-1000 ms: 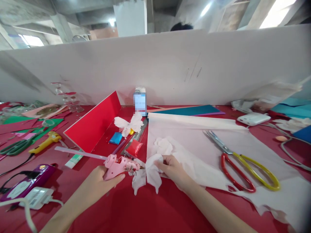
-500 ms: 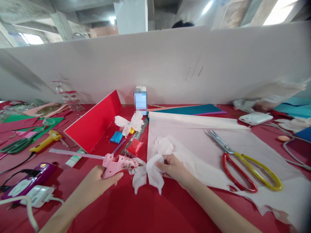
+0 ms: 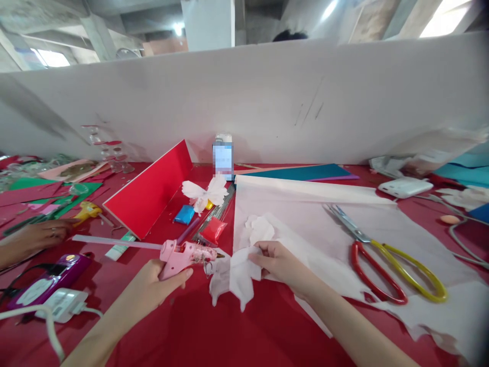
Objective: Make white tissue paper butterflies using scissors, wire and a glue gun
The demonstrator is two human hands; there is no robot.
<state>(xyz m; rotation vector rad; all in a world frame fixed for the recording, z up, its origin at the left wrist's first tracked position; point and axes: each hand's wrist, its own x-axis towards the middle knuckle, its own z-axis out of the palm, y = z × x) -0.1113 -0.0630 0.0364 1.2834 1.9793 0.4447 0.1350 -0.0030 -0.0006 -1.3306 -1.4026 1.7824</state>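
My left hand (image 3: pixel 162 285) is closed around a pink glue gun (image 3: pixel 183 257). A long clear glue stick (image 3: pixel 116 242) juts from the back of the gun. Its nozzle points right, at the edge of a white paper butterfly (image 3: pixel 241 283). My right hand (image 3: pixel 280 265) pinches the butterfly's right upper wing between thumb and fingers. Just behind it, a white paper flower-like cutout (image 3: pixel 260 228) lies on the white sheet (image 3: pixel 298 199). Another white butterfly (image 3: pixel 204 193) rests farther back, beside a blue packet (image 3: pixel 184 214) and a red packet (image 3: pixel 214 231).
Large scissors (image 3: pixel 382 250) with red and yellow handles lie on the sheet at right. A red folded board (image 3: pixel 148 191) stands at left. Another person's hand (image 3: pixel 42 237) reaches toward a yellow glue gun (image 3: pixel 87 211). A phone (image 3: pixel 223 160) leans against the back wall.
The right wing of the butterfly has flattened and spread out under my right hand. Another person's hand has come in from the left onto the yellow glue gun.
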